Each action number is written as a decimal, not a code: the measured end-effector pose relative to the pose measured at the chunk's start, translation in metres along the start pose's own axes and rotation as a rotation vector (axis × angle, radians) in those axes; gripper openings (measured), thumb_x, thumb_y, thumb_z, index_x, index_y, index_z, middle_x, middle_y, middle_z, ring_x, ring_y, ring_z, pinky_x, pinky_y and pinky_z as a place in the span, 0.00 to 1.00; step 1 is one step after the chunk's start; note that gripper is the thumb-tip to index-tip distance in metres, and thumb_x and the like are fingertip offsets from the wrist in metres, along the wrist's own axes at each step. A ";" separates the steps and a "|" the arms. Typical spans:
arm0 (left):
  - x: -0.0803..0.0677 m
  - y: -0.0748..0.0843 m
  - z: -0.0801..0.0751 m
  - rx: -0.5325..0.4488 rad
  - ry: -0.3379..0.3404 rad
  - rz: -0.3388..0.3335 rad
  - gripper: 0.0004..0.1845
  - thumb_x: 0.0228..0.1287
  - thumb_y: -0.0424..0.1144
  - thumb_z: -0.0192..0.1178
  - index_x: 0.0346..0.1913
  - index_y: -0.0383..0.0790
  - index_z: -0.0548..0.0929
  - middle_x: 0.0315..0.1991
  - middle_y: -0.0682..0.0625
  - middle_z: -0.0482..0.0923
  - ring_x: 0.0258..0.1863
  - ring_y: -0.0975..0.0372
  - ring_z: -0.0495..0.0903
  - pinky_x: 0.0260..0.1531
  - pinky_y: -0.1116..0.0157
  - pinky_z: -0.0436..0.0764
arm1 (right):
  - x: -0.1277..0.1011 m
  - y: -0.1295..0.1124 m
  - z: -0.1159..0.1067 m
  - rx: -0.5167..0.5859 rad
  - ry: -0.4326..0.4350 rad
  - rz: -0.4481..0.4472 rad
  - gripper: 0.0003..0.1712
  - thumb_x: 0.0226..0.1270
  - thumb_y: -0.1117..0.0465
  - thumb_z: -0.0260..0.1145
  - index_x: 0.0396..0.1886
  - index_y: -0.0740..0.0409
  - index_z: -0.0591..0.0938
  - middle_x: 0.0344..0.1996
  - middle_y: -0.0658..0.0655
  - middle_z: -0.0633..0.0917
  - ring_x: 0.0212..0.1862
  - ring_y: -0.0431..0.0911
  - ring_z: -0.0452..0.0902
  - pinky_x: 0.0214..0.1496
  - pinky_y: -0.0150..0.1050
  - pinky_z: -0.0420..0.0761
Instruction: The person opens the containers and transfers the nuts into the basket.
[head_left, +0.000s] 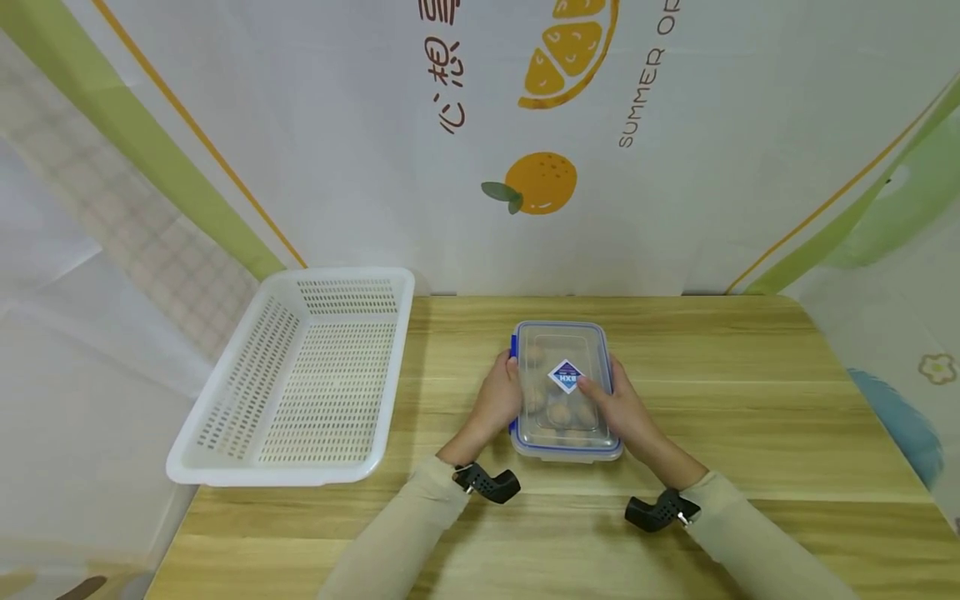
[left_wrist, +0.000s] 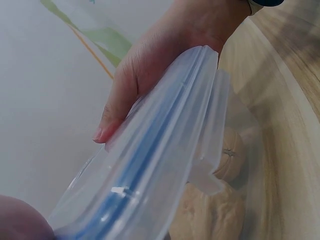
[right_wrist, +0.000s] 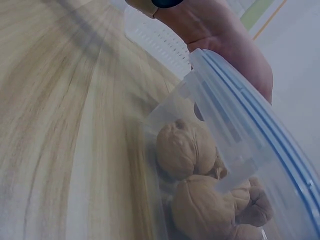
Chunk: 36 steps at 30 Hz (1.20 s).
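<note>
- Wood is what the table (head_left: 720, 400) is made of. It is the biggest thing here, and it has lots of bare room on the right side and in front of the arms.
- A white basket (head_left: 225, 417) with little holes sits on the left. Part of it hangs over the table's left edge. Its open top faces up, so things could drop straight in.
- A clear box (head_left: 564, 390) with a blue-edged lid sits in the middle of the table, well apart from the basket. It lies flat, with the lid on top.
- The left hand (head_left: 498, 403) holds the box's left side, fingers curled on the edge of the lid, maybe to keep the box from sliding.
- The right hand (head_left: 619, 410) holds the right side, with the thumb lying on top of the lid.
- Walnuts (right_wrist: 186, 148) lie inside the box, touching one another.
</note>
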<state>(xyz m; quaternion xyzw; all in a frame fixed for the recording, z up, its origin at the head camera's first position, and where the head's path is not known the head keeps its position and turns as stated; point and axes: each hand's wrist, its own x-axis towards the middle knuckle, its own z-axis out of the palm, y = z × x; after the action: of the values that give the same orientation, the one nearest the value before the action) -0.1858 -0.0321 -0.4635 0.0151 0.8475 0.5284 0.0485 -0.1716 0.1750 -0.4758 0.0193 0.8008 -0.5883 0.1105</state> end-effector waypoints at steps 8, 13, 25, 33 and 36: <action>-0.001 0.001 -0.001 0.014 -0.002 0.003 0.24 0.85 0.38 0.33 0.73 0.28 0.65 0.63 0.31 0.75 0.60 0.41 0.78 0.60 0.46 0.77 | -0.002 0.000 0.000 0.015 -0.001 0.003 0.48 0.81 0.51 0.57 0.83 0.61 0.39 0.80 0.70 0.47 0.80 0.66 0.41 0.78 0.62 0.45; 0.000 0.001 -0.001 0.032 -0.008 0.003 0.24 0.86 0.39 0.33 0.73 0.28 0.65 0.61 0.31 0.77 0.53 0.42 0.82 0.51 0.48 0.83 | -0.003 0.000 0.000 0.020 0.001 -0.002 0.48 0.81 0.52 0.57 0.83 0.61 0.38 0.80 0.71 0.47 0.79 0.66 0.41 0.78 0.63 0.45; 0.001 0.000 -0.003 0.086 0.015 0.021 0.21 0.83 0.33 0.34 0.67 0.22 0.67 0.54 0.27 0.79 0.50 0.40 0.83 0.46 0.46 0.85 | -0.001 0.000 -0.001 -0.005 -0.012 0.017 0.49 0.82 0.50 0.56 0.83 0.61 0.36 0.80 0.70 0.45 0.80 0.65 0.38 0.79 0.62 0.43; 0.000 -0.012 -0.003 -0.084 0.031 -0.057 0.20 0.83 0.34 0.35 0.63 0.23 0.70 0.54 0.30 0.77 0.54 0.43 0.79 0.55 0.45 0.79 | 0.000 -0.001 -0.001 -0.024 -0.006 0.020 0.49 0.81 0.49 0.57 0.83 0.61 0.38 0.80 0.70 0.46 0.80 0.66 0.40 0.79 0.62 0.44; 0.001 -0.017 -0.005 -0.135 -0.022 -0.097 0.21 0.84 0.36 0.36 0.62 0.23 0.71 0.51 0.32 0.78 0.49 0.46 0.79 0.52 0.47 0.80 | 0.001 -0.001 -0.001 -0.031 -0.006 0.024 0.49 0.81 0.49 0.57 0.82 0.62 0.39 0.80 0.71 0.46 0.79 0.66 0.40 0.79 0.62 0.44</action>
<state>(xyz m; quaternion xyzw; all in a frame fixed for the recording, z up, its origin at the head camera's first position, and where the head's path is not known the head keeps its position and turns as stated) -0.1864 -0.0437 -0.4763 -0.0234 0.8092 0.5810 0.0845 -0.1725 0.1751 -0.4750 0.0256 0.8092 -0.5745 0.1202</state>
